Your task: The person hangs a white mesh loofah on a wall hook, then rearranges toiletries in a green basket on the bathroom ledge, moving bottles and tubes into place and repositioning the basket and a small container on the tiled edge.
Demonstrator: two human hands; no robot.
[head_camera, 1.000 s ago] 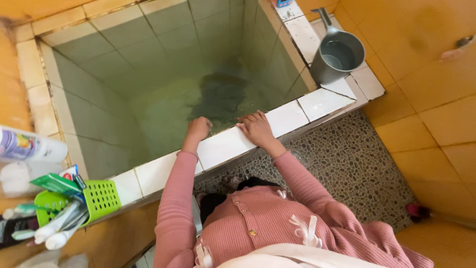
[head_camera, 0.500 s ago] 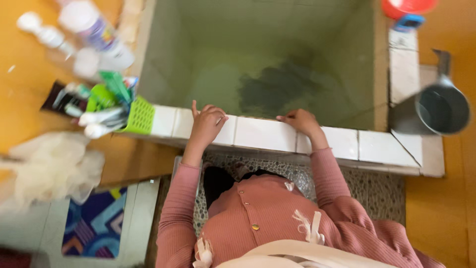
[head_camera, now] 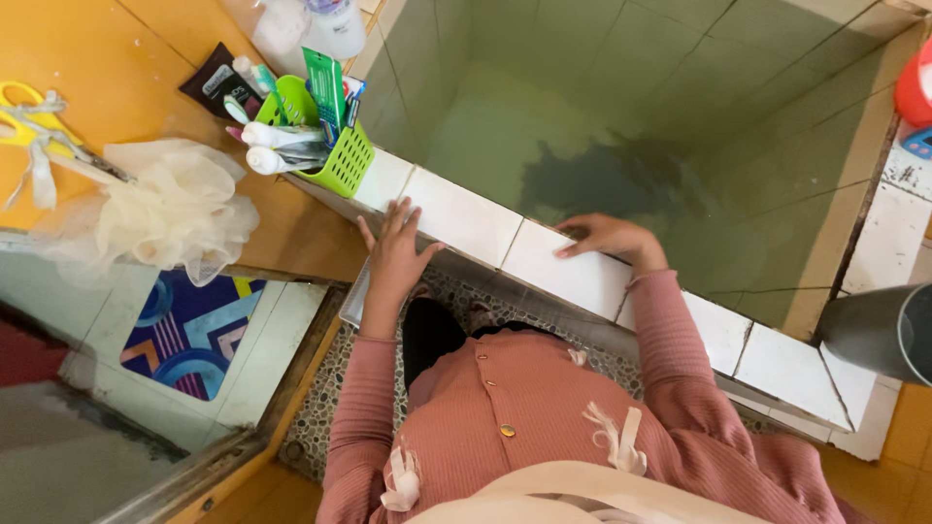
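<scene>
Both hands have been slid along the rim (head_camera: 456,218), left hand (head_camera: 393,257) spread flat, right hand (head_camera: 607,236) pressed together on it; nothing is held, tank (head_camera: 621,146) untouched.

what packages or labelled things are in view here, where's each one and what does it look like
Green basket: slotted plastic, on the white tiled rim just beyond the left hand.
Green flat pack: upright in the basket, light print on it.
White tubes: lying out of the basket's left side.
Black sachet: flat, against the orange wall, left of the basket.
Clear bottle: rounded, pale label, top edge.
Right hand: on the rim, no package near.
</scene>
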